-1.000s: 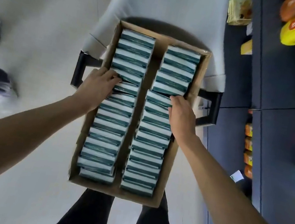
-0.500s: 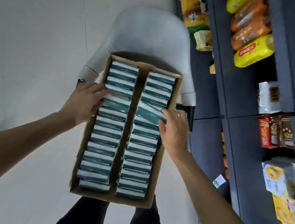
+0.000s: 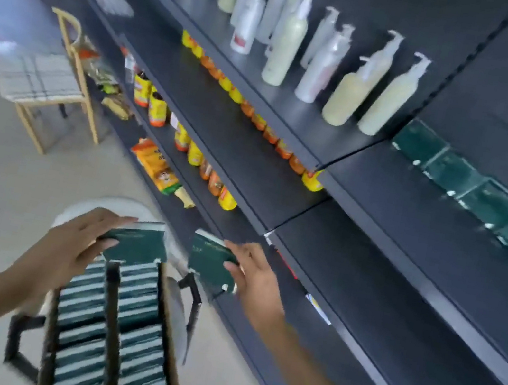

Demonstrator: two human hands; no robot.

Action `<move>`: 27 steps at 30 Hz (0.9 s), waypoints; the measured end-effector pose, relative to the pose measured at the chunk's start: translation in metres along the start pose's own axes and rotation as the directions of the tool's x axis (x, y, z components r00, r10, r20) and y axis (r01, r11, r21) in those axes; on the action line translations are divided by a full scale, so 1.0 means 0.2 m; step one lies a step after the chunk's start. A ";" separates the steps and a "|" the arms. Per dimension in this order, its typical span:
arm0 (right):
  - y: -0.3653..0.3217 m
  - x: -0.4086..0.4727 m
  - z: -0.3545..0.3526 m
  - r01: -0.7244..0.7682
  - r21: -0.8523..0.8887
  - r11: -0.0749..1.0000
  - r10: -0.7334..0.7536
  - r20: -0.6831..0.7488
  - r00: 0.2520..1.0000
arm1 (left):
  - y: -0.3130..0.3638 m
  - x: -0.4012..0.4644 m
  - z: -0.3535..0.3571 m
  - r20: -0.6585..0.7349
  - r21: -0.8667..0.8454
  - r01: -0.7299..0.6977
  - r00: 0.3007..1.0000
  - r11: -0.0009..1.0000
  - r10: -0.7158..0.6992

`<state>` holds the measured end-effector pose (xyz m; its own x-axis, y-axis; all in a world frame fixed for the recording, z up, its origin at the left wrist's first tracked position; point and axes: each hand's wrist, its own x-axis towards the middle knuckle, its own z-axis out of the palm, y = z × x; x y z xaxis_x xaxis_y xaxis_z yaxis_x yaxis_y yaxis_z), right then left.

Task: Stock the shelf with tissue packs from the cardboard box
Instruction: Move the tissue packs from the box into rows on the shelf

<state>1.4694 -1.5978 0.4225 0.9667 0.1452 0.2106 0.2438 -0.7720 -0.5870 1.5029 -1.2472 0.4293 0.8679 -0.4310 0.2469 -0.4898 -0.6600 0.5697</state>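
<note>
Cardboard is seen nearest, at the bottom edge: the cardboard box [image 3: 169, 330] is set on a pale padded seat [image 3: 177, 311] and is filled with two rows of green-and-white tissue packs [image 3: 136, 331] standing on edge, its near end cut off by the frame. Above the far end of the box, one dark green pack [image 3: 135, 244] is gripped in the left hand [image 3: 73, 245], with the fingers laid over its top edge and the thumb curled onto its face. A second green pack [image 3: 210, 266] is pinched in the right hand [image 3: 255, 281], clear of the box and nearer the shelving. The step in hand is judged to be the carry from box to shelf, with both packs lifted out and neither placed yet. Farther off, to the right, a row of what appear to be the same green packs [image 3: 483, 195] is laid along the dark shelf [image 3: 414, 200]; bare shelf is left in front of that row, and the next move is judged to call for a reach up and to the right so that the two packs are set down beside or in front of it. Pump bottles [image 3: 349, 87] and yellow-orange snack packets [image 3: 259, 118] are stocked on the boards to the left. Motion blur is spread over the whole view, so the printing on the packs cannot be read, and the far row is too smeared for its count to be told.
</note>
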 end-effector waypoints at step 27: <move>0.74 -1.86 -2.30 -0.347 -0.092 0.933 0.175 -0.727 0.664 | 2.72 0.96 1.10 0.076 -0.204 -0.686 0.700 0.698 0.710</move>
<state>1.1096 -2.0512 0.6163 0.6284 -0.4887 0.6052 -0.1147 -0.8277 -0.5493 1.3845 -1.8245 0.6142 0.2532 -0.8170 0.5181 -0.9208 -0.0392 0.3882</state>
